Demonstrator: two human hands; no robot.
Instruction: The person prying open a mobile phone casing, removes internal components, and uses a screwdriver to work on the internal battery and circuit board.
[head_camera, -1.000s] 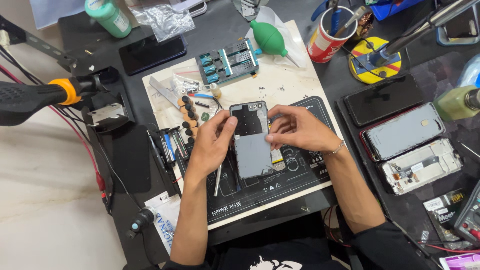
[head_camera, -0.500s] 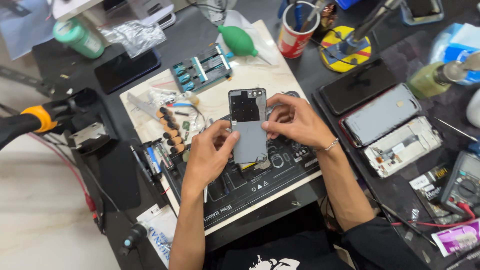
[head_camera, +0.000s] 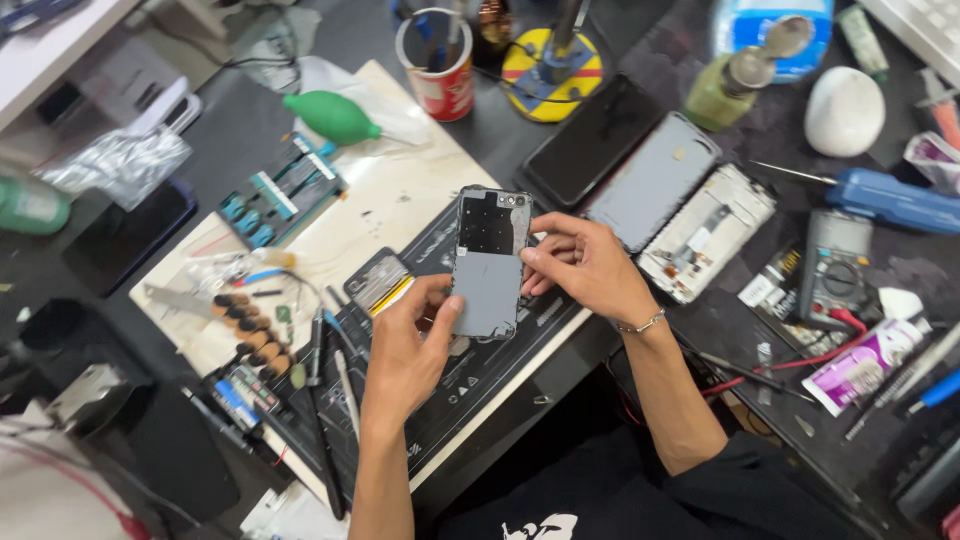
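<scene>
Phone frame lifted higher above black mat.

The person is wearing a black garment with a white printed mark at the chest, its sleeves ending short so both forearms are showing bare. A thin silver bracelet is circling the right wrist.
</scene>
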